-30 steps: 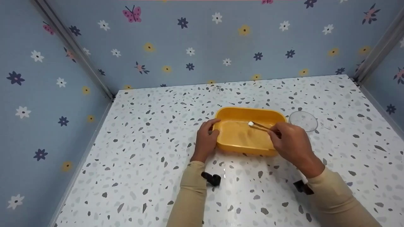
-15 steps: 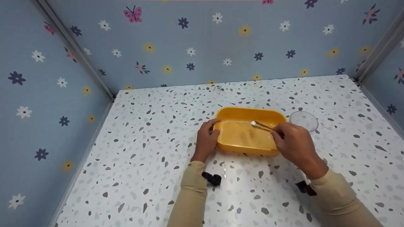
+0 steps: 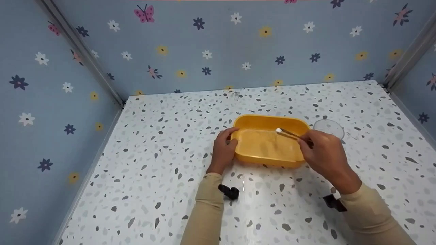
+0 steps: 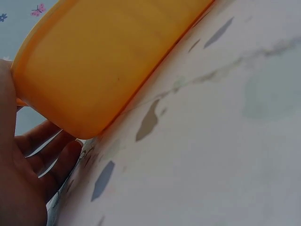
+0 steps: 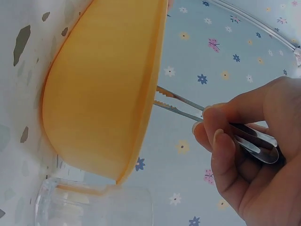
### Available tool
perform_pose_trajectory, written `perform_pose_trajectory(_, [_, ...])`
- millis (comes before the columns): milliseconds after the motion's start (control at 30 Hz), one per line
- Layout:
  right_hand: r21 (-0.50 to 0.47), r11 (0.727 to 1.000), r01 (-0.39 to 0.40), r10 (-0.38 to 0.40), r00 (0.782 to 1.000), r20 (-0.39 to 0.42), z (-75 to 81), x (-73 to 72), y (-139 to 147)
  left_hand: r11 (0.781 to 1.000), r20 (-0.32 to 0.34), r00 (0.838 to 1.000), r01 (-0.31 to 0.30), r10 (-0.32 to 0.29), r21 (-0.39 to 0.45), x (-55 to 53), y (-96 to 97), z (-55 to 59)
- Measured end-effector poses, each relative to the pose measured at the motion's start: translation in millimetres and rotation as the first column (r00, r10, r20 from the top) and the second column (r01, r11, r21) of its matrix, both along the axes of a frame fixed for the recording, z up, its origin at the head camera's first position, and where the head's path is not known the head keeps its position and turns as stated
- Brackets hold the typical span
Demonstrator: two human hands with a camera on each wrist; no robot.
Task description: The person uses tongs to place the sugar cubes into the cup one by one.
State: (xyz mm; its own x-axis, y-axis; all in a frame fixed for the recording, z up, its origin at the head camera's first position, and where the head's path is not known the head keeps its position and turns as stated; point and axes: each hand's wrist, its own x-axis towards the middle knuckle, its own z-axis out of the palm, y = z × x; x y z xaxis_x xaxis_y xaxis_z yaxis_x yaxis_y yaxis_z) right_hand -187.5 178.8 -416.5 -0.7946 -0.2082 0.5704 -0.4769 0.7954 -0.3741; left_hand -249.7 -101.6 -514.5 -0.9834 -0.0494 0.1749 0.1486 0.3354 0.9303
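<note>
A yellow-orange plastic tub (image 3: 264, 160) sits on the speckled table in the head view. My left hand (image 3: 222, 151) grips its left end at the rim. In the left wrist view several fingers (image 4: 63, 167) lie beside the tub's outer wall. My right hand (image 3: 325, 153) pinches metal tweezers (image 3: 290, 134) over the right part of the tub. A small white piece (image 3: 279, 130) is at the tweezer tips. In the right wrist view the serrated tweezer arms (image 5: 181, 112) reach behind the tub's rim, which hides their tips.
A clear round container (image 3: 329, 126) stands just right of the tub, partly behind my right hand. It also shows low in the right wrist view. Flower-patterned walls (image 3: 218, 44) enclose the table at the back and sides.
My right hand has moved a little to the right with the tweezers and the white piece, towards the clear container. My left hand has stayed on the tub.
</note>
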Motion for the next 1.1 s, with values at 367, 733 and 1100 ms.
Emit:
perform_pose_trajectory(367, [-0.005, 1.0, 0.024, -0.024, 1.0, 0.009, 9.1, 1.7, 9, 1.0, 0.014, 1.0, -0.006, 0.006, 0.005, -0.5, -1.0, -1.3])
perform_pose_trajectory(733, [-0.006, 1.0, 0.023, -0.023, 0.999, 0.025, 2.2, -3.1, 12, 1.0, 0.007, 1.0, 0.001, -0.001, -0.005, -1.0, -0.1, 1.6])
perform_pose_trajectory(1100, [0.031, 0.998, 0.054, -0.057, 0.992, 0.109, -7.0, -9.7, 16, 1.0, 0.021, 1.0, 0.0, 0.0, -0.002, -0.2, -0.1, 1.4])
